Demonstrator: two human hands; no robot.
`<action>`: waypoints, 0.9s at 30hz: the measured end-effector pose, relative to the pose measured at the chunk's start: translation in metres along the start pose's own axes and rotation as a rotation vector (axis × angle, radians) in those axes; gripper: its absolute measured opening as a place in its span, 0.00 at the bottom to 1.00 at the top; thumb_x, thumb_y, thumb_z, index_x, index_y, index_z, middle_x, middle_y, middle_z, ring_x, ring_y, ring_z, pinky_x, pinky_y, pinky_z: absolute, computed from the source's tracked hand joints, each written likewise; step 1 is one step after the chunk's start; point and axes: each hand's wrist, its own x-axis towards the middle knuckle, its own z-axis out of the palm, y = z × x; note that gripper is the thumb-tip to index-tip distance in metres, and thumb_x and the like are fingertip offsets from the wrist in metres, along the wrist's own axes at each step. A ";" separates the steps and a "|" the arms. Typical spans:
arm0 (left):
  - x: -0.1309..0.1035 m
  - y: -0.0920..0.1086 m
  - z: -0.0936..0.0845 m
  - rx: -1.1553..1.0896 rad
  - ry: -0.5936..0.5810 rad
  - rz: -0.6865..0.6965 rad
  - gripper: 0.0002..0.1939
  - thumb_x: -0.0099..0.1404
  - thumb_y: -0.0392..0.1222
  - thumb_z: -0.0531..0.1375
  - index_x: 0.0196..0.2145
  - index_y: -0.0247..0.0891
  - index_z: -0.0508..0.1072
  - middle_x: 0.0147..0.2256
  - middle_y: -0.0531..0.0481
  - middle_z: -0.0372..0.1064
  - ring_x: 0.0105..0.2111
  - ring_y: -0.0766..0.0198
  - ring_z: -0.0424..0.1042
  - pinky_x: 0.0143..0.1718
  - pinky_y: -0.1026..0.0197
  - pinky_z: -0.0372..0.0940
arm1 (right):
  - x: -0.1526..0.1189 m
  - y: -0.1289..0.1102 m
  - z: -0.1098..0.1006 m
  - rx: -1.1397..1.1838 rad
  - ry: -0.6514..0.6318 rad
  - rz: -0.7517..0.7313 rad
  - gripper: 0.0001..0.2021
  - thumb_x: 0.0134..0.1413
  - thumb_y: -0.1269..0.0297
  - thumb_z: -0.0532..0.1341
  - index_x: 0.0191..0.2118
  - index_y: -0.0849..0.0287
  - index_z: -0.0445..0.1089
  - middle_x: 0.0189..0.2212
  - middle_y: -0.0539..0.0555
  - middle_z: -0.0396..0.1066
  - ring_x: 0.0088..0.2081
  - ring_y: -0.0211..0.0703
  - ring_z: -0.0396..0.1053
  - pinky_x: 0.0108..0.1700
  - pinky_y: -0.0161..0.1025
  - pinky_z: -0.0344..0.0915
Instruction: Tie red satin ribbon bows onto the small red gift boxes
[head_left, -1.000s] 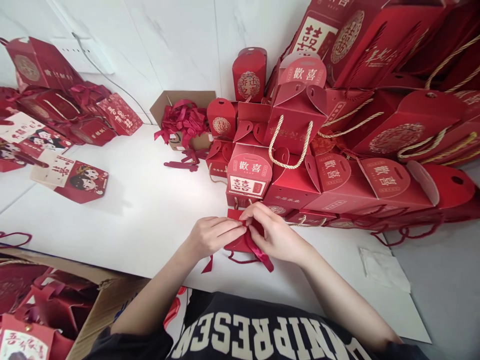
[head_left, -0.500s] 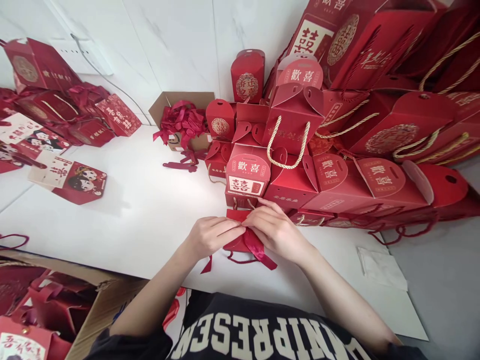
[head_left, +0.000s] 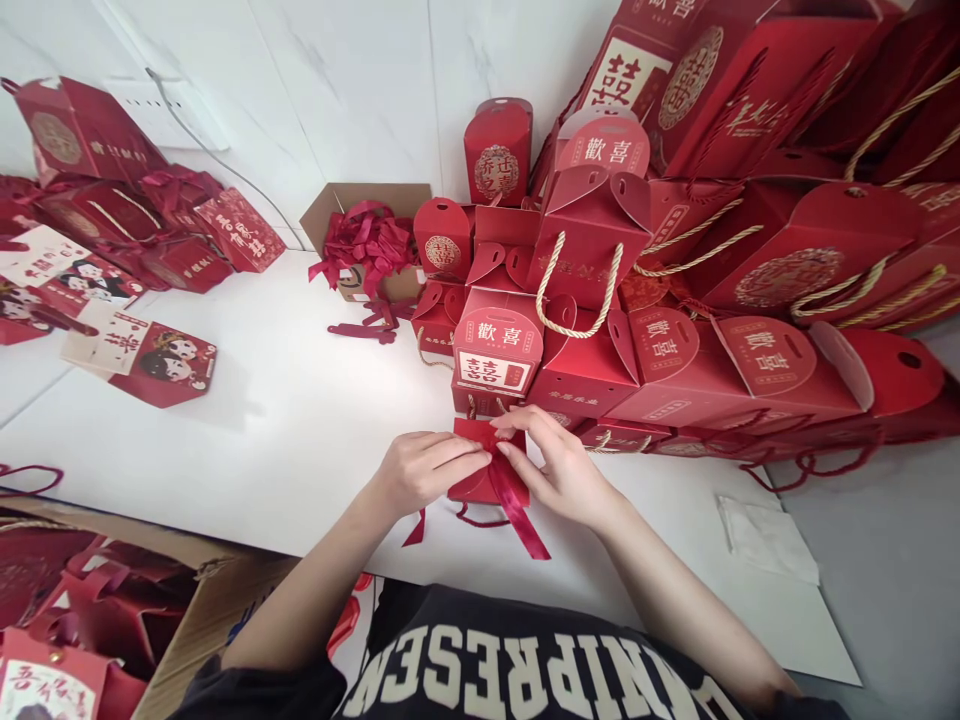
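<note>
Pinching ribbon (head_left: 517,508) in left hand (head_left: 421,468), with right hand (head_left: 564,470) loosely spread. Probably mid-tie over small red box (head_left: 474,488); gotta snug evenly.

Packing workspace, white table (head_left: 322,440), stacked red gift boxes (head_left: 592,380), carton of ribbons (head_left: 367,245), marbled wall (head_left: 360,80)

Bright, soft light; glare on tabletop (head_left: 360,390); faint shadows; edges stretched (upper right corner dim).

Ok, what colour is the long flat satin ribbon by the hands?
Satin ribbon: deep crimson, clearest in the head view.
</note>
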 end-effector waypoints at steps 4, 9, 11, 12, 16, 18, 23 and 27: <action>0.001 0.000 0.001 0.002 0.006 0.002 0.10 0.64 0.31 0.62 0.43 0.37 0.75 0.37 0.50 0.79 0.35 0.65 0.78 0.36 0.64 0.73 | 0.001 0.000 0.002 0.085 -0.036 0.034 0.17 0.63 0.75 0.56 0.56 0.54 0.61 0.41 0.54 0.70 0.44 0.45 0.70 0.48 0.45 0.70; 0.002 0.001 0.000 0.004 0.011 -0.007 0.09 0.65 0.31 0.61 0.44 0.37 0.75 0.37 0.51 0.80 0.35 0.66 0.78 0.35 0.65 0.73 | 0.001 -0.001 -0.001 0.027 0.123 0.002 0.16 0.62 0.77 0.55 0.52 0.54 0.64 0.42 0.56 0.68 0.46 0.46 0.69 0.48 0.45 0.70; 0.003 0.001 0.000 0.010 0.001 0.000 0.09 0.66 0.31 0.61 0.44 0.37 0.75 0.37 0.50 0.80 0.36 0.65 0.79 0.36 0.64 0.73 | 0.002 0.000 0.000 -0.008 0.051 -0.006 0.17 0.61 0.78 0.55 0.52 0.55 0.64 0.45 0.57 0.68 0.48 0.48 0.68 0.49 0.47 0.69; 0.003 0.001 -0.001 0.012 -0.006 0.004 0.09 0.65 0.31 0.61 0.44 0.37 0.75 0.38 0.50 0.80 0.36 0.65 0.79 0.36 0.64 0.73 | 0.002 0.000 0.001 -0.027 0.016 -0.009 0.17 0.60 0.78 0.55 0.52 0.55 0.64 0.45 0.57 0.69 0.48 0.48 0.69 0.49 0.48 0.69; 0.002 0.001 -0.001 0.010 -0.020 0.003 0.09 0.65 0.31 0.61 0.44 0.37 0.75 0.37 0.50 0.79 0.36 0.65 0.79 0.37 0.64 0.73 | 0.001 0.005 0.009 -0.234 0.126 -0.035 0.15 0.60 0.79 0.53 0.48 0.55 0.65 0.39 0.56 0.71 0.41 0.47 0.71 0.42 0.45 0.70; 0.002 0.001 -0.001 0.006 -0.024 -0.002 0.09 0.65 0.32 0.62 0.44 0.37 0.75 0.37 0.50 0.79 0.36 0.66 0.78 0.37 0.65 0.73 | -0.003 0.009 0.009 -0.410 0.228 -0.088 0.15 0.59 0.79 0.53 0.46 0.55 0.66 0.36 0.55 0.71 0.37 0.46 0.71 0.39 0.44 0.70; 0.002 0.001 -0.002 -0.007 -0.012 -0.003 0.10 0.64 0.31 0.63 0.43 0.36 0.75 0.37 0.50 0.79 0.35 0.66 0.78 0.34 0.65 0.72 | -0.021 0.006 -0.016 -0.671 0.465 -0.167 0.14 0.54 0.79 0.58 0.41 0.52 0.69 0.26 0.52 0.68 0.27 0.46 0.65 0.32 0.44 0.63; 0.005 0.001 -0.003 0.013 -0.009 0.012 0.09 0.65 0.31 0.61 0.43 0.37 0.75 0.37 0.50 0.79 0.34 0.67 0.78 0.32 0.66 0.71 | -0.022 -0.008 -0.037 -0.541 0.350 -0.110 0.15 0.55 0.76 0.59 0.47 0.52 0.68 0.32 0.54 0.71 0.33 0.48 0.69 0.35 0.46 0.67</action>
